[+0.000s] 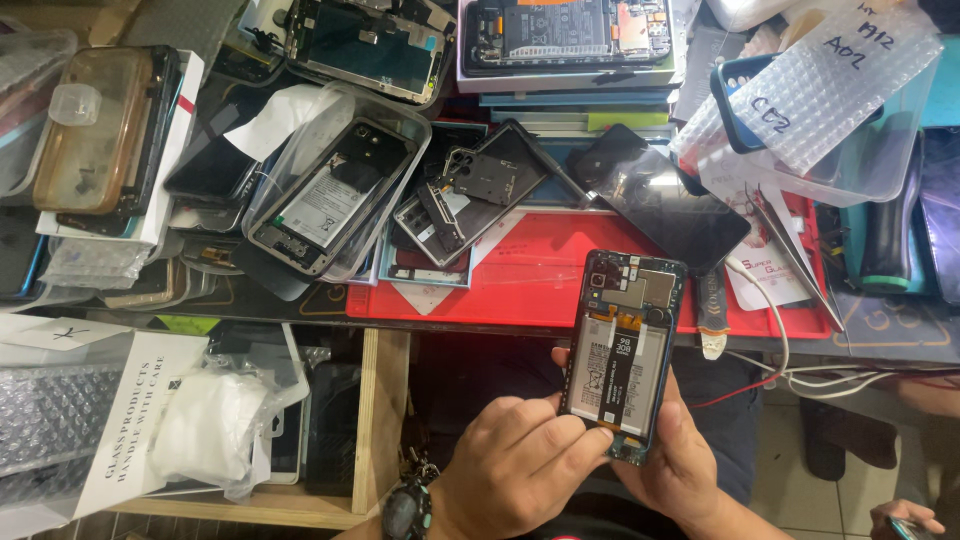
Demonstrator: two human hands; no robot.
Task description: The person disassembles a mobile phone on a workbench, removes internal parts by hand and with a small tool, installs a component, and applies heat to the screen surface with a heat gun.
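The person's right hand (680, 460) cradles an opened phone (625, 355) from beneath, its back cover off so the battery and circuit board show, held upright just in front of the near edge of the red mat (540, 285) on the table (880, 335). The left hand (515, 470), with a wristwatch (408, 508) on its wrist, is curled narrow with its fingertips (590, 440) pressed against the lower left edge of the phone. Behind it on the mat and table lie other dismantled phones, among them one in a clear plastic tray (335, 185), a dark screen panel (660, 195) and a bubble-wrap pouch (830, 85), while a white cable (780, 330) trails off the table's right side.
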